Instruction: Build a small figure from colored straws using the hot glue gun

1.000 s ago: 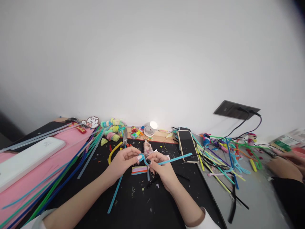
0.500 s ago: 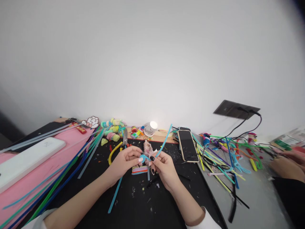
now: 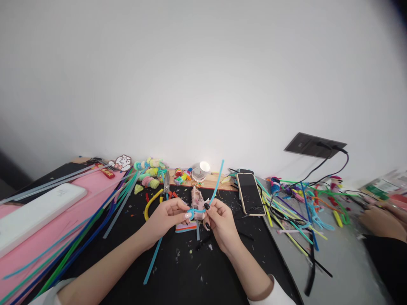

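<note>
Between my two hands runs a light blue pipe cleaner (image 3: pixel 217 186), its near end curled into a small loop. My left hand (image 3: pixel 170 216) pinches the curled end between thumb and fingers. Thumb and forefinger of my right hand (image 3: pixel 220 220) close on the strip a little further along, and its free end sticks up past them. Just behind the hands lies a pale pinkish object (image 3: pixel 197 195) whose kind I cannot make out. A striped multicoloured piece (image 3: pixel 186 228) rests on the black mat (image 3: pixel 197 279) beneath them.
Scissors (image 3: pixel 166 183) and a yellow curved pipe cleaner (image 3: pixel 150 205) lie left of my hands. A lit lamp (image 3: pixel 202 170) stands by the wall. To the right are a phone (image 3: pixel 250 192), scattered pipe cleaners (image 3: pixel 292 233) and another person's hands (image 3: pixel 383 220). A white power bank (image 3: pixel 41 216) lies left.
My right hand has shifted slightly right, widening the stretch of blue pipe cleaner between the hands. The free end now stands more upright. My left hand keeps its pinch.
</note>
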The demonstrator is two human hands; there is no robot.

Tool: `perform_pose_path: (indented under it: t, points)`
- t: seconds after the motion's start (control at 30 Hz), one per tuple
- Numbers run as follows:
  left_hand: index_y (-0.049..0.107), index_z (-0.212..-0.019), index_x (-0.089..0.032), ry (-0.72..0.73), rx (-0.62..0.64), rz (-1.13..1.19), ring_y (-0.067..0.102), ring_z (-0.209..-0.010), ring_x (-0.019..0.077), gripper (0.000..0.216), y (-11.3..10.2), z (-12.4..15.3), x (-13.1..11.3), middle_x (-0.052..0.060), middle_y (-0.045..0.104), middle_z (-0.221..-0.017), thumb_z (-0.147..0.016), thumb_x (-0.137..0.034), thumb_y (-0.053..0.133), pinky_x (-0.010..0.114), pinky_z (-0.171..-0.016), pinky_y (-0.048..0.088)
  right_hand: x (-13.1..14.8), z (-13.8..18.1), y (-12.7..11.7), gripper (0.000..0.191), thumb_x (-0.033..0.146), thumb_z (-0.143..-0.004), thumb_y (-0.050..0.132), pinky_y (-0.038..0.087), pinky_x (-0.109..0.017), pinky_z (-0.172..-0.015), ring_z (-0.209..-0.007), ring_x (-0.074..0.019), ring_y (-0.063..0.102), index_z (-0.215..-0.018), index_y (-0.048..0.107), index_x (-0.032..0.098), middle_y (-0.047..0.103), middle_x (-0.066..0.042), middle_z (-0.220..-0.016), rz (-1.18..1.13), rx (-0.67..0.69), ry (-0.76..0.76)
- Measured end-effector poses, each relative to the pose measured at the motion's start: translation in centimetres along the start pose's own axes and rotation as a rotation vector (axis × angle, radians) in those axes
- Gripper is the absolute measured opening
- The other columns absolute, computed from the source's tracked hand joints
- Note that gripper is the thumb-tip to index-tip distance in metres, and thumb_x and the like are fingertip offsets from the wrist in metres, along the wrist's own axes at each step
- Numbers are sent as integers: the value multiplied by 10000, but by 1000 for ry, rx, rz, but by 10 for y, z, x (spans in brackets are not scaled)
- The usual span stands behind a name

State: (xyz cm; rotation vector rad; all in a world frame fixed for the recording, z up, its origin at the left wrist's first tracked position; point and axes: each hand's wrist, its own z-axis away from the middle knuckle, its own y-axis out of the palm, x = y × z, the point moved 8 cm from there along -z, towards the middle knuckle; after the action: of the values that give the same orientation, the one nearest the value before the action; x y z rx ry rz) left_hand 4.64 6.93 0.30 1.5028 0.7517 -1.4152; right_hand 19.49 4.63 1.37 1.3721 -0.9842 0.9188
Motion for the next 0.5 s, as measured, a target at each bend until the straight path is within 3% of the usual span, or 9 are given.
perform_pose_path:
  t: [0.13,0.3,0.4,0.5]
  points:
    - [630,-723,-163,9,-151,54,646,-665,152,279,-12,1,-2,-4,684,-698,-636,-349,820,294,-695,521,24,2,-8,72,248,-784,632,428,-254,-570,-597,-141,538,-832,620,195,625,-3,-699,376,-81,-211]
    - [643,-788,-162,32,-257,93,659,-685,157,349,-21,3,-7,-14,689,-699,-597,-377,840,299,-716,527,47,7,-5,302,97,-694,546,434,-345,-793,-869,-223,559,-944,658,223,655,-50,-932,828,-111,-443]
    - [643,-775,-163,40,-241,78,659,-665,153,342,-19,2,-8,-14,701,-694,-590,-372,841,296,-702,532,38,6,1,248,142,-731,598,445,-345,-789,-877,-230,579,-953,664,232,661,-50,-914,788,-18,-383]
    - [631,-729,-164,40,-203,37,658,-640,154,309,-16,1,-8,-5,707,-673,-597,-354,835,296,-674,534,21,4,6,128,214,-768,642,452,-300,-695,-733,-187,581,-895,658,220,651,-23,-795,630,72,-249]
